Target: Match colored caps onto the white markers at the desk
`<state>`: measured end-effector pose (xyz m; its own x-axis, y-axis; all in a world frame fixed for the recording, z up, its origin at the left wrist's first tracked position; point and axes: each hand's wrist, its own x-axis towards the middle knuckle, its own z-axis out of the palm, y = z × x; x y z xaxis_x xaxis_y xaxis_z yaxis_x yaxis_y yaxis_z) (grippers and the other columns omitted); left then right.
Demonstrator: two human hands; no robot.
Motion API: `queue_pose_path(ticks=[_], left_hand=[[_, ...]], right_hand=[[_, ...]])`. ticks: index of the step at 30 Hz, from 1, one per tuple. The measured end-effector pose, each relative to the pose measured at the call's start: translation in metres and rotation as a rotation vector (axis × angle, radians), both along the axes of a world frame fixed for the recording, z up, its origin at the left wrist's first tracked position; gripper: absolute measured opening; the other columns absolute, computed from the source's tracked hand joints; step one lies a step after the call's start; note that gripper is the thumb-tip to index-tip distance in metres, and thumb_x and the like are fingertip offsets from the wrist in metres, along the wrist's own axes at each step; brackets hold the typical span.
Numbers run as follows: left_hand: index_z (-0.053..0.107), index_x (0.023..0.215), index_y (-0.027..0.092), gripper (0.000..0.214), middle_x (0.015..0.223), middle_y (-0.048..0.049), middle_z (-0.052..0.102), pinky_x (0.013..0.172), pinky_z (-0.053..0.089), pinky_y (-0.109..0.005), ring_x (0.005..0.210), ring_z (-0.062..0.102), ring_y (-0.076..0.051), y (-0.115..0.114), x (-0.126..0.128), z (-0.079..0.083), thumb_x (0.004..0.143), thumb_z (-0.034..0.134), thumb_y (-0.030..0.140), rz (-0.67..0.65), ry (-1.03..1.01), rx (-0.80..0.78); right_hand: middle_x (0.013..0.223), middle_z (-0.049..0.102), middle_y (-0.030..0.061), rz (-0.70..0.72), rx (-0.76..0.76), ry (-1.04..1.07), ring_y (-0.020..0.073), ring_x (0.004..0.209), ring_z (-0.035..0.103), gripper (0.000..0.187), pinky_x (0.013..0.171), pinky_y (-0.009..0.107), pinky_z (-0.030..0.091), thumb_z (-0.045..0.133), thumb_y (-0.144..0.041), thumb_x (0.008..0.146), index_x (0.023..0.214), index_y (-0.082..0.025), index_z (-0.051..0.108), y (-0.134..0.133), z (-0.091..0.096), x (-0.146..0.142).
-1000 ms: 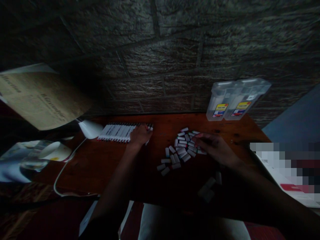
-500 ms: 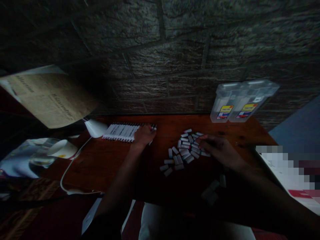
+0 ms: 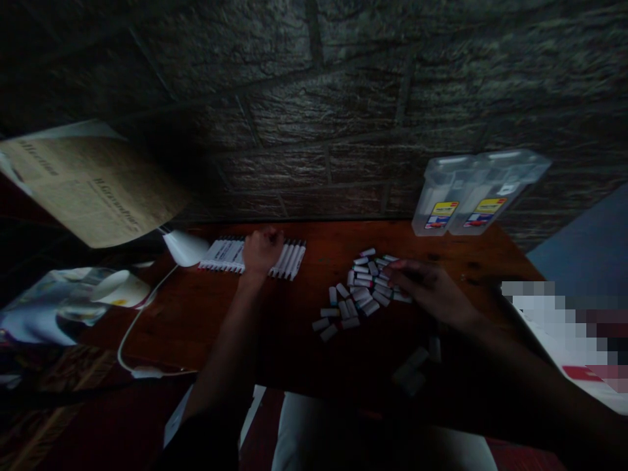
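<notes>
A row of white markers (image 3: 289, 259) lies side by side at the back of a dark red wooden table (image 3: 206, 320). My left hand (image 3: 261, 251) rests on the middle of that row, fingers curled over the markers. To the right, a loose pile of several white marker caps (image 3: 360, 291) is spread on the table. My right hand (image 3: 428, 291) lies at the pile's right edge, its fingertips touching the caps. The dim light hides whether those fingers pinch a cap.
Two clear plastic cases (image 3: 471, 193) with yellow labels lean against the stone wall at the back right. A white charger and cable (image 3: 142, 314) lie at the left, beside a paper cup (image 3: 118, 289) and a newspaper (image 3: 88, 190). White printed paper (image 3: 579, 366) covers the right edge.
My left hand has moved left from the right end of the marker row onto its middle. The right hand has stayed at the cap pile.
</notes>
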<state>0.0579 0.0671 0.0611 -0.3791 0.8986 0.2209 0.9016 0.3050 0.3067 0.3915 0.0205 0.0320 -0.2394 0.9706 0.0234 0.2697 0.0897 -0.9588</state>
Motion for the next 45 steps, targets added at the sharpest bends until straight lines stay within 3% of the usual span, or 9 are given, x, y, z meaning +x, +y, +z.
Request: queue_pose_path(ticks=[5,11,19,28,30,34,37,40,45], left_hand=[[0.066,0.114,0.019,0.034,0.115,-0.0091,0.072,0.098,0.046,-0.032,0.11,0.064,-0.023,0.005,0.01,-0.013,0.096,0.045,0.039,-0.154,-0.004,0.059],[0.063,0.122,0.016,0.037,0.125,-0.0149,0.067,0.105,0.042,-0.048,0.121,0.057,-0.031,0.007,0.034,-0.033,0.094,0.053,0.04,-0.342,0.053,0.245],[0.069,0.106,0.021,0.025,0.103,-0.0045,0.076,0.086,0.054,-0.032,0.095,0.07,-0.018,-0.01,0.061,-0.021,0.098,0.05,0.037,-0.957,-0.192,0.317],[0.062,0.124,0.02,0.036,0.121,-0.0088,0.07,0.096,0.053,-0.037,0.111,0.066,-0.021,-0.016,0.072,-0.025,0.097,0.053,0.042,-1.04,-0.209,0.274],[0.06,0.128,0.021,0.04,0.125,-0.0092,0.068,0.097,0.053,-0.038,0.114,0.065,-0.021,-0.018,0.076,-0.026,0.097,0.052,0.044,-1.087,-0.218,0.226],[0.059,0.131,0.02,0.042,0.13,-0.01,0.066,0.102,0.05,-0.039,0.12,0.062,-0.022,-0.019,0.079,-0.025,0.098,0.049,0.043,-1.122,-0.234,0.175],[0.058,0.133,0.02,0.042,0.133,-0.0096,0.064,0.105,0.048,-0.039,0.123,0.06,-0.022,-0.02,0.08,-0.025,0.099,0.047,0.042,-1.121,-0.24,0.157],[0.058,0.133,0.021,0.042,0.133,-0.0094,0.064,0.104,0.049,-0.039,0.122,0.06,-0.022,-0.019,0.08,-0.026,0.099,0.046,0.042,-1.141,-0.231,0.152],[0.059,0.131,0.021,0.04,0.131,-0.0098,0.065,0.104,0.049,-0.04,0.121,0.06,-0.022,-0.015,0.077,-0.028,0.1,0.044,0.041,-1.136,-0.209,0.163]], right_hand=[[0.083,0.074,0.006,-0.003,0.01,0.009,0.0199,0.07,0.064,0.054,0.059,0.03,0.052,0.069,-0.073,0.071,0.089,-0.023,0.073,0.0,-0.001,0.0],[0.084,0.075,0.0061,-0.003,0.107,-0.033,0.0199,0.072,0.068,0.052,0.062,0.029,0.055,0.067,-0.072,0.074,0.086,-0.021,0.074,0.003,-0.005,0.002],[0.092,0.077,0.0084,-0.071,0.252,-0.137,0.0233,0.077,0.072,0.044,0.067,0.033,0.059,0.064,-0.062,0.082,0.094,-0.022,0.075,0.009,-0.012,0.01],[0.093,0.076,0.0083,-0.171,0.312,-0.231,0.0197,0.076,0.071,0.035,0.07,0.032,0.056,0.065,-0.049,0.085,0.099,-0.018,0.074,0.023,-0.007,0.028],[0.092,0.076,0.0075,-0.023,0.284,-0.203,0.0191,0.08,0.07,0.036,0.074,0.031,0.056,0.066,-0.05,0.085,0.097,-0.018,0.074,0.019,0.003,0.031],[0.09,0.073,0.0027,0.659,0.084,-0.22,0.0144,0.078,0.066,0.037,0.071,0.026,0.053,0.076,-0.047,0.078,0.101,-0.019,0.075,-0.001,0.032,0.029],[0.098,0.073,0.0033,1.008,0.033,-0.199,0.0144,0.088,0.066,0.039,0.078,0.026,0.052,0.083,-0.041,0.073,0.105,-0.02,0.075,-0.02,0.04,0.019],[0.102,0.075,0.0032,1.128,0.022,-0.205,0.0155,0.093,0.067,0.029,0.084,0.027,0.051,0.08,-0.035,0.077,0.102,-0.021,0.075,-0.034,0.031,0.012],[0.112,0.073,0.0056,1.056,0.139,-0.348,0.0214,0.106,0.066,0.032,0.095,0.036,0.049,0.078,-0.024,0.077,0.108,-0.022,0.074,-0.037,0.018,0.011]])
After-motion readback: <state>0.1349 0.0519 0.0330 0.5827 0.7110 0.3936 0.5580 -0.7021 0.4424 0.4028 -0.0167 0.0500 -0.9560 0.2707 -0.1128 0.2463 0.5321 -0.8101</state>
